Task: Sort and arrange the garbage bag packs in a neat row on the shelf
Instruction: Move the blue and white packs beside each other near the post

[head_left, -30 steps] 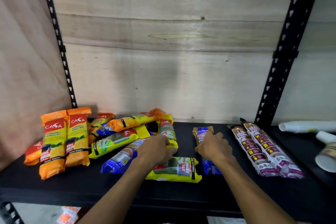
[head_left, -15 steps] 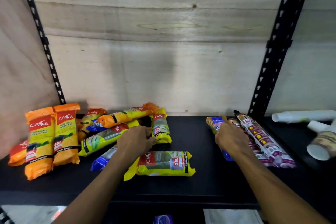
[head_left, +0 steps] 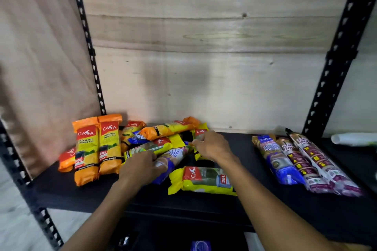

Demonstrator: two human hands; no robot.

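Note:
Garbage bag packs lie on a black shelf [head_left: 251, 201]. Two orange packs [head_left: 98, 146] stand side by side at the left. A loose pile of yellow and orange packs [head_left: 169, 129] sits in the middle. My left hand [head_left: 142, 167] is closed around the near end of a blue pack [head_left: 175, 155] in that pile. My right hand [head_left: 214, 145] lies over a yellow pack [head_left: 201, 132], its fingertips at the blue pack's far end; its grip is hidden. A yellow 25L pack [head_left: 206, 179] lies crosswise in front. Three packs [head_left: 299, 163] lie in a row at the right.
A small orange pack [head_left: 66, 159] leans at the far left by the wall. White rolls [head_left: 355, 138] lie beyond the right upright [head_left: 340, 53]. The left upright [head_left: 87, 47] and a plywood back wall bound the shelf. Bare shelf surface shows between the pile and the right row.
My right hand slid a blue-brown pack over beside the two drawstring packs at the right, let go, and came back to the pile. My left hand shifted onto the blue pack.

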